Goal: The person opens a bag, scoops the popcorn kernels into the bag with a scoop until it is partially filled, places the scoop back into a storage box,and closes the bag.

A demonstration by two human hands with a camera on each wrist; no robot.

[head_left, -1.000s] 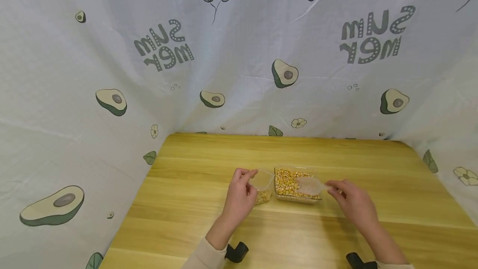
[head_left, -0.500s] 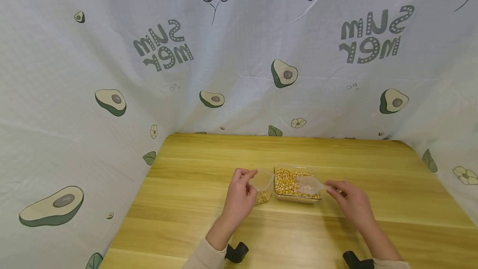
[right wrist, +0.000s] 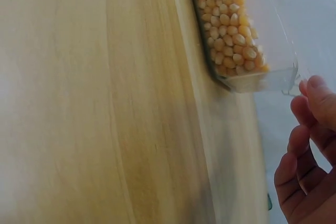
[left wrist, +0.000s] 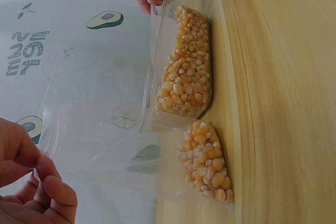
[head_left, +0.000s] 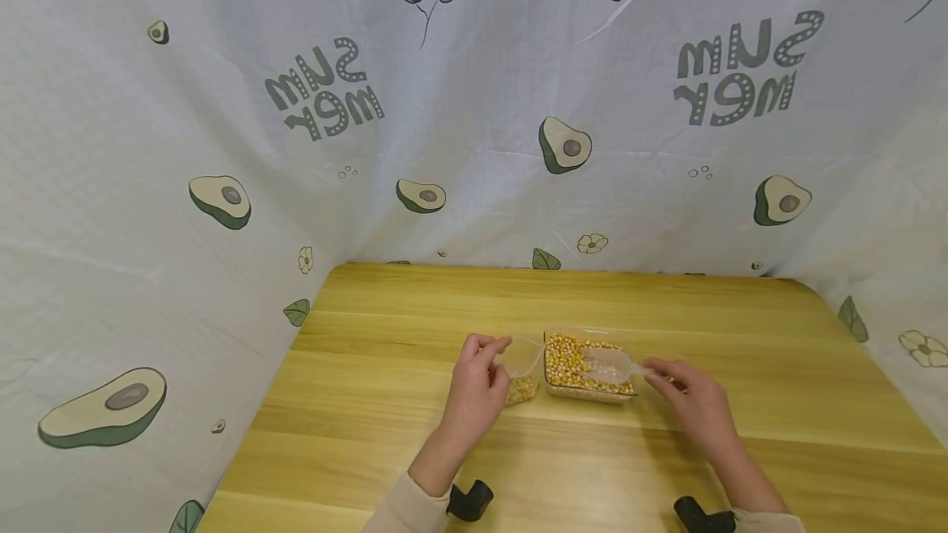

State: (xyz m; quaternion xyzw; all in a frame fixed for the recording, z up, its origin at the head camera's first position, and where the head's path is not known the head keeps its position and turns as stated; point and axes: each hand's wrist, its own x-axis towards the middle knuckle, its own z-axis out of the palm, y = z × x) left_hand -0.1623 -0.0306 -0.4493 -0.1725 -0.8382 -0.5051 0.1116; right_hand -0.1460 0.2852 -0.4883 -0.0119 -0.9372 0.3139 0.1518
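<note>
My left hand [head_left: 477,385] pinches the upper edge of a clear plastic bag [left wrist: 105,150], whose mouth stands open toward the container. Corn kernels [left wrist: 205,163] lie in the bag's bottom. Right beside it stands a clear rectangular container [head_left: 592,396] holding more corn kernels [head_left: 564,360]. With thumb and fingertips, my right hand [head_left: 692,401] grips the handle of a translucent scoop [head_left: 607,365]. The scoop's blade lies in the container among the kernels. In the right wrist view the scoop is mostly hidden behind the container wall.
Bag and container stand on a wood-grain table [head_left: 385,352]. A pale curtain [head_left: 474,105] printed with avocados hangs behind and at the sides. Black wrist mounts [head_left: 470,502] show at both forearms.
My right hand has shifted slightly left with the scoop, which sits a little further into the container. The left hand and the bag stay where they were.
</note>
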